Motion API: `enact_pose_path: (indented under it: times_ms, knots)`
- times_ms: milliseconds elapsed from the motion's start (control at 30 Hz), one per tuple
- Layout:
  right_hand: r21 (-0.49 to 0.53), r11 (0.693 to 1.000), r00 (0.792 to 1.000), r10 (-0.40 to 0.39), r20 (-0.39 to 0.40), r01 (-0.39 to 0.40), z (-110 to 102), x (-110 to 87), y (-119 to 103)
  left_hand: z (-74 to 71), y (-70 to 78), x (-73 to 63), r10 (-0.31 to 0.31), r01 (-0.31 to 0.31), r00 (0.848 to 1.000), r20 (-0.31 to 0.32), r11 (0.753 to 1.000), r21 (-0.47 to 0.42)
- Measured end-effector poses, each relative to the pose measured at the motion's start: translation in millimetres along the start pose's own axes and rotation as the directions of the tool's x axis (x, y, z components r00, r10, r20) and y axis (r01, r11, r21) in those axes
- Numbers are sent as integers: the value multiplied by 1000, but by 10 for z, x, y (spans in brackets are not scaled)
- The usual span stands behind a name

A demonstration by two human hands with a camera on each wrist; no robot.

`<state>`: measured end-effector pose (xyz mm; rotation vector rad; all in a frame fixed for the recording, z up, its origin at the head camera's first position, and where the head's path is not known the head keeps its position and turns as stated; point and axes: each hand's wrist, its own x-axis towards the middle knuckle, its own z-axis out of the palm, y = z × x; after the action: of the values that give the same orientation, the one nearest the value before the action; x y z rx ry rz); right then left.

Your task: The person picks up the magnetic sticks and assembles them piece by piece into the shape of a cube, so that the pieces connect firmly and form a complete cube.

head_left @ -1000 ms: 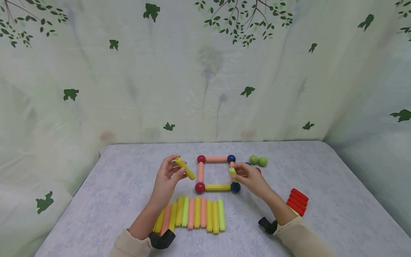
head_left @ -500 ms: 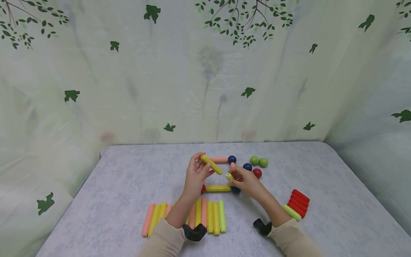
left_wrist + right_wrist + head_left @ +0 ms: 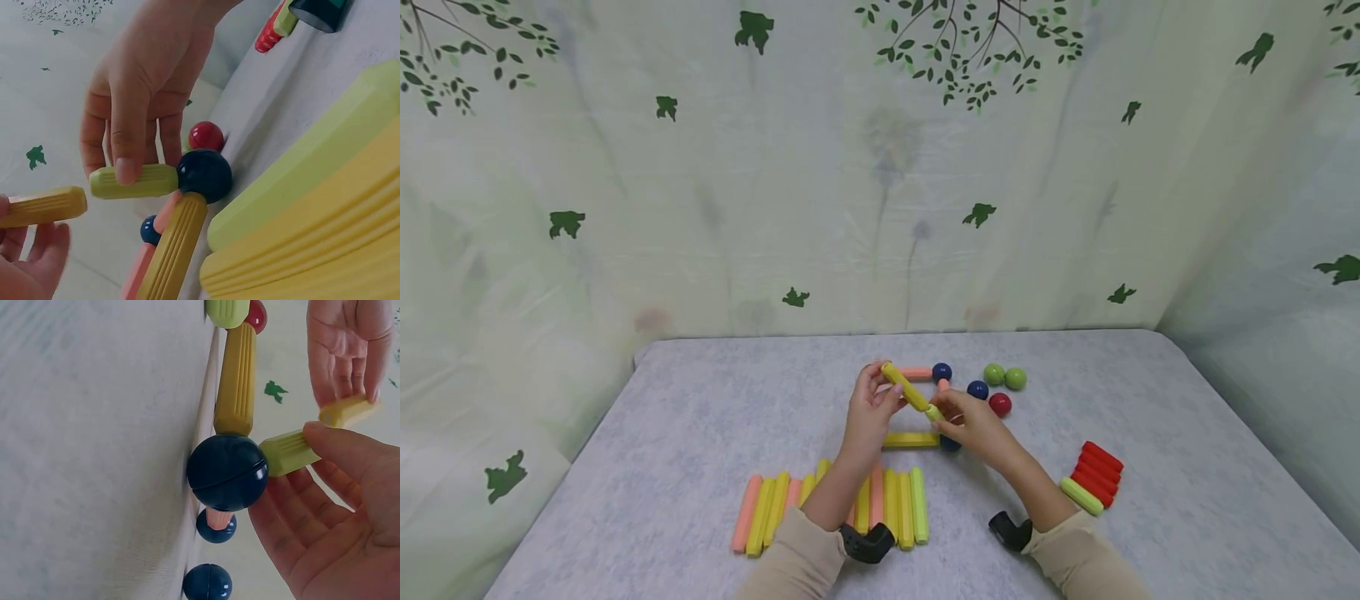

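Between thumb and fingers, my left hand pinches a yellow magnetic stick, slanted in the air. My right hand pinches a short light green stick, whose lower end meets a dark blue ball. A narrow gap separates the yellow and green ends in the left wrist view. That ball is one corner of a flat frame on the table; its yellow stick and a salmon stick show, along with another blue ball. My left hand and arm hide the frame's left side.
A row of yellow, salmon and green sticks lies in front, partly under my left forearm. Right of the frame are two green balls, a blue ball and a red ball. Short red sticks and a green one lie farther right.
My left hand has moved right with the yellow stick, bringing its end close to the green stick. The right hand has shifted slightly left and still pinches the green stick.
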<state>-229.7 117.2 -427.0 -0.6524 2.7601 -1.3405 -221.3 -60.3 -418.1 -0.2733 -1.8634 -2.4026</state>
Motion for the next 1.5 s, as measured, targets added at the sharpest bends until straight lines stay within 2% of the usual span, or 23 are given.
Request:
enact_pose_path:
  times_ms: [100, 200, 300, 467, 600, 700, 933, 1133, 1233, 1367, 1500]
  knots:
    - [0, 1000, 1000, 0, -2, 0, 5, -2, 8, -55, 19, 5, -18, 18, 1000, 2, 996, 83]
    - [3, 1000, 1000, 3, -8, -3, 3, -8, 13, -126, 47, 10, -24, 18, 999, 29, 981, 191]
    - [10, 1000, 1000, 6, -15, -5, 1, -9, 19, -168, 65, 15, -35, 30, 999, 16, 965, 261]
    - [33, 999, 1000, 8, -21, -7, 3, -10, 33, -165, 77, 15, -44, 49, 999, -28, 979, 199]
    - [35, 999, 1000, 7, -26, -6, 8, -5, 37, -132, 69, 13, -31, 31, 999, -9, 996, 84]
    - [32, 999, 999, 16, -29, -15, 11, 1, 31, -117, 51, 8, -25, 24, 1000, 19, 999, 38]
    - [42, 999, 999, 28, -23, -27, 21, 9, 28, -118, 23, 0, 4, -6, 998, 56, 999, 40]
    - [30, 999, 999, 31, -17, -30, 44, 21, 20, -126, 45, -12, 82, -86, 995, 52, 993, 82]
    - [33, 998, 998, 61, -23, -60, 55, 32, 1, -137, 54, -14, 119, -124, 992, 40, 983, 136]
    - [66, 997, 998, 53, -32, -51, 69, 64, -15, -165, 53, -3, 155, -161, 987, 43, 957, 241]
    - [134, 991, 999, -6, -31, 10, 87, 120, -13, -211, 60, 16, 200, -209, 978, 66, 888, 410]
